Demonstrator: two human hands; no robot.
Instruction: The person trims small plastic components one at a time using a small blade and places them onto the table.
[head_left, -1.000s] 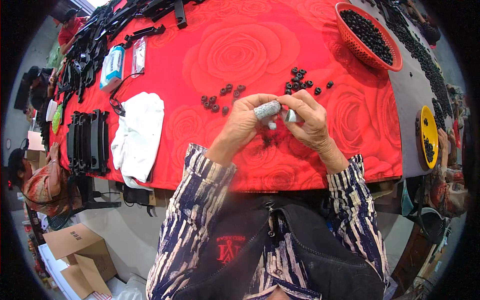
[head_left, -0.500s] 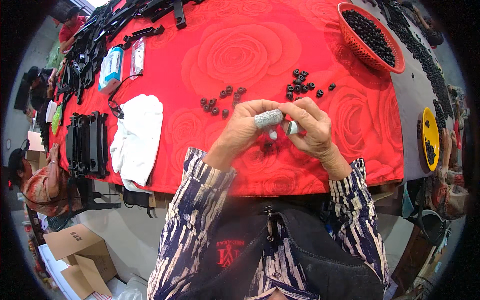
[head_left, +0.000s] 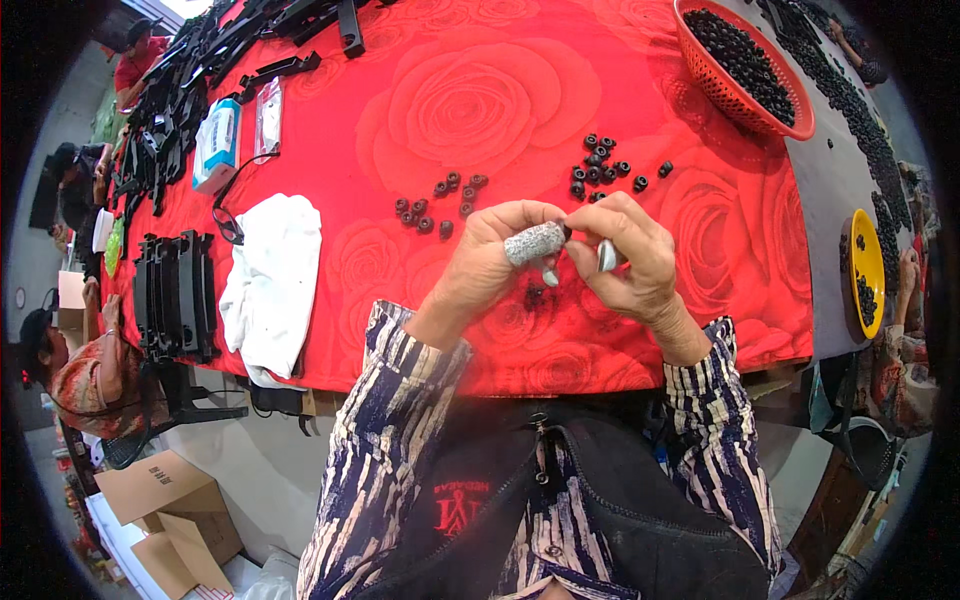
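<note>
Past the near edge of the red, rose-patterned, cloth-covered bench [head_left: 600,350], the left hand [head_left: 482,252] was clamped on a small black piece [head_left: 566,231]; the right hand [head_left: 645,262] met it, its grip impossible to tell. If the grey, speckled finger wrap [head_left: 535,243] dulled the pinch, the piece could slip. Open room lay between two clusters of black, ring-shaped pieces [head_left: 595,174], short of the perforated red plastic basket [head_left: 702,83] toward the right edge.

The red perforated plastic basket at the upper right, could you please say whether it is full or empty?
Mostly full: in the red basket, small, round black pieces hide the bottom; their exact depth cannot be told.
</note>
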